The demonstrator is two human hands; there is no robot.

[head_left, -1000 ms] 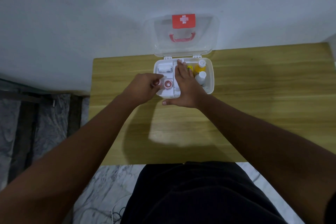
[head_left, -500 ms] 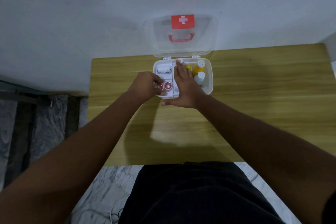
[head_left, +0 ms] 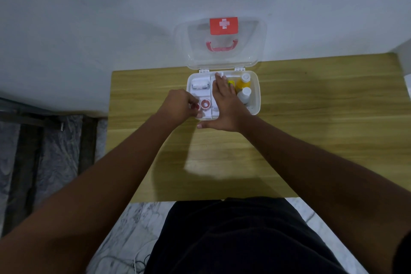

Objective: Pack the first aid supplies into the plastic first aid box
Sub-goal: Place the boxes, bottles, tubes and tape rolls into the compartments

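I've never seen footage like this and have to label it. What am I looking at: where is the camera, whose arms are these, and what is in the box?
There is no machine here. A person wears a wide-angle camera on the head, so the one picture looks forward and down along their own two arms. On a wooden table stands a white plastic box, its clear lid open against the wall. Inside are a white case, a yellow bottle, a white bottle and a red-centred second roll. The left hand pinches a small tape roll at the box's front left corner. The right hand lies flat, fingers straight, across the middle of the box and holds nothing.
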